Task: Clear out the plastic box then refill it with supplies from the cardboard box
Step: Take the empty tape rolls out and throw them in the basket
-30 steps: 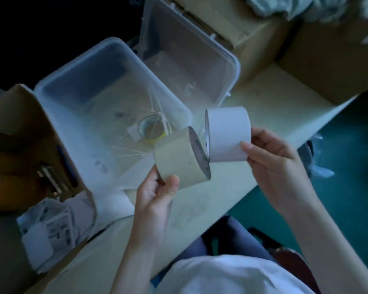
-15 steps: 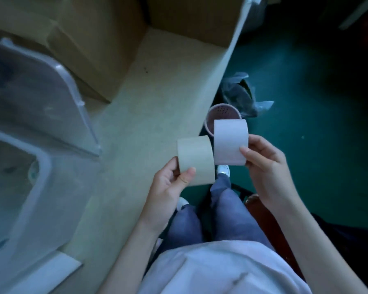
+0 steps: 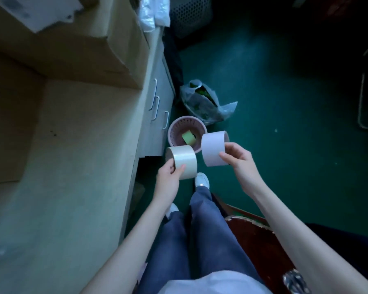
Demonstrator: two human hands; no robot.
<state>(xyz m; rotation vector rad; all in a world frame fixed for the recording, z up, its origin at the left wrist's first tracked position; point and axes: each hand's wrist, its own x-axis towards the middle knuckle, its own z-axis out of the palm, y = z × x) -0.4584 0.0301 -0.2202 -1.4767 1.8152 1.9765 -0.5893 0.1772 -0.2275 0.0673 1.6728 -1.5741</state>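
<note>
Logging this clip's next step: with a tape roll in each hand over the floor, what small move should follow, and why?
Probably drop the white roll, pinched by the right hand, into the pink basket below; it sits nearest the rim, and the basket already holds a green item.

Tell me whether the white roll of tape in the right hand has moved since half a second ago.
Yes. The white roll of tape has moved right, away from the desk edge, now beside the pink basket.
</note>
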